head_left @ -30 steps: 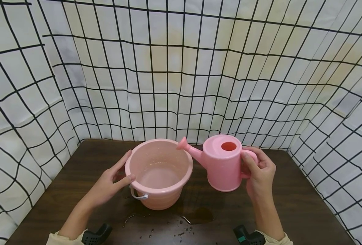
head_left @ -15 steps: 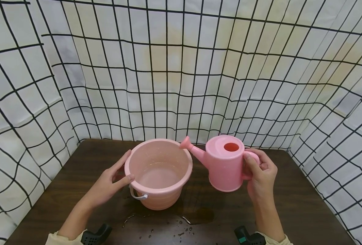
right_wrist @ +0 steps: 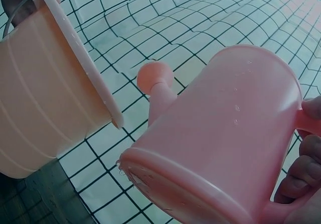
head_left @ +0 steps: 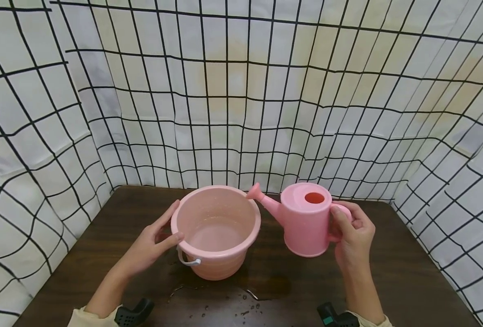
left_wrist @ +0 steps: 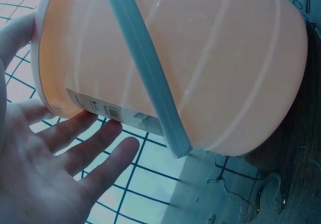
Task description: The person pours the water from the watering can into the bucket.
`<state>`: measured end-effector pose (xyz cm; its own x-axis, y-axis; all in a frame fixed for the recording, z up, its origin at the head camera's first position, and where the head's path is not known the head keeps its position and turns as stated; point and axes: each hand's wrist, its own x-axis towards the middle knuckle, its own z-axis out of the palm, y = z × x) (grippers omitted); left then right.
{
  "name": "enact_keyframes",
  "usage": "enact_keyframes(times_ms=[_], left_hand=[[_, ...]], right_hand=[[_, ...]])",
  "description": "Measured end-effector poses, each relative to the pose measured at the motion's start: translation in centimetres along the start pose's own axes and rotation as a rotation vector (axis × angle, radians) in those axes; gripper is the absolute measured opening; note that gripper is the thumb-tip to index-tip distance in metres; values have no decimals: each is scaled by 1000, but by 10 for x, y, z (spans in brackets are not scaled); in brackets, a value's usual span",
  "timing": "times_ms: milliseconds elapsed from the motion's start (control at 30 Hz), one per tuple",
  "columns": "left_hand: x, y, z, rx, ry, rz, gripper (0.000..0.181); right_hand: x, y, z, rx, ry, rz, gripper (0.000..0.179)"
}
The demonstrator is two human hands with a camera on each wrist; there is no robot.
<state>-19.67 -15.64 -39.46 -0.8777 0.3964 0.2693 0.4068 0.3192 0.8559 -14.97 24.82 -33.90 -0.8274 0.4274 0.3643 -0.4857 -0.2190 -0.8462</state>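
A pale pink bucket (head_left: 216, 227) stands upright on the dark wooden table, with some clear water (head_left: 217, 231) visible at its bottom. My left hand (head_left: 147, 247) rests on the bucket's left rim, thumb on the edge and fingers spread along the outer side. A grey-blue handle (left_wrist: 150, 73) hangs down the bucket's wall. My right hand (head_left: 353, 236) grips the handle of a pink watering can (head_left: 307, 222) to the right of the bucket. The can is lifted and nearly upright, its spout (right_wrist: 156, 78) pointing left toward the bucket's rim. Drops cling to the can's base.
The table (head_left: 143, 204) carries a small puddle (head_left: 272, 286) and scattered drops in front of the bucket. White cloth walls (head_left: 233, 113) with black grid lines enclose the back and both sides.
The watering can has shifted slightly right and down, its spout drawing away from over the bucket's opening. The left hand keeps its place on the rim. The head view has turned slightly left.
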Motion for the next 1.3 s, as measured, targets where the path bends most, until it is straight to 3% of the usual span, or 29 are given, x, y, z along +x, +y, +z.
enact_keyframes(times_ms=[200, 700, 1300], left_hand=[[-3, 0, -1, -11, 4, 0, 70], [-1, 1, 0, -14, -3, 8, 70], [-2, -1, -1, -33, -10, 3, 70]], right_hand=[[0, 2, 1, 44, 12, 14, 7], [-2, 5, -3, 12, 28, 18, 5], [-3, 13, -6, 93, 7, 13, 7]])
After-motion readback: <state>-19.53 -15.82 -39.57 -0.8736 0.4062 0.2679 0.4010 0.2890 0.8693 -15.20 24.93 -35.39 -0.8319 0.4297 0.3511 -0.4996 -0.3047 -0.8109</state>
